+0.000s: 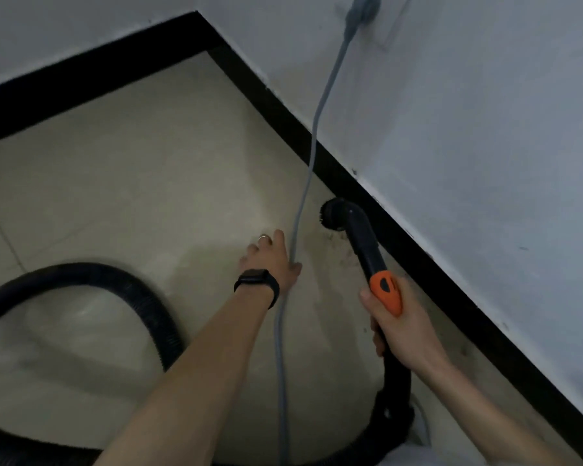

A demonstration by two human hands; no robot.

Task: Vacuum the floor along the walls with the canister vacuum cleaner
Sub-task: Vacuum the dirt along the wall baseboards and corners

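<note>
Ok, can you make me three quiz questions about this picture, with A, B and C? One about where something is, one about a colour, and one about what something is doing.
1. Where is the round brush?
A. on a chair
B. beside the black skirting board
C. in a bucket

2. What colour is the handle that the right hand grips?
A. orange
B. blue
C. green

3. What is the grey cord doing?
A. it is rolled up in a ball
B. it is cut in two
C. it is plugged into the wall

Answers:
1 B, because the brush is low down, right next to the black board.
2 A, because the part of the handle that sticks out of the hand is bright orange.
3 C, because the cord runs up to its plug, which sits high on the wall.
</note>
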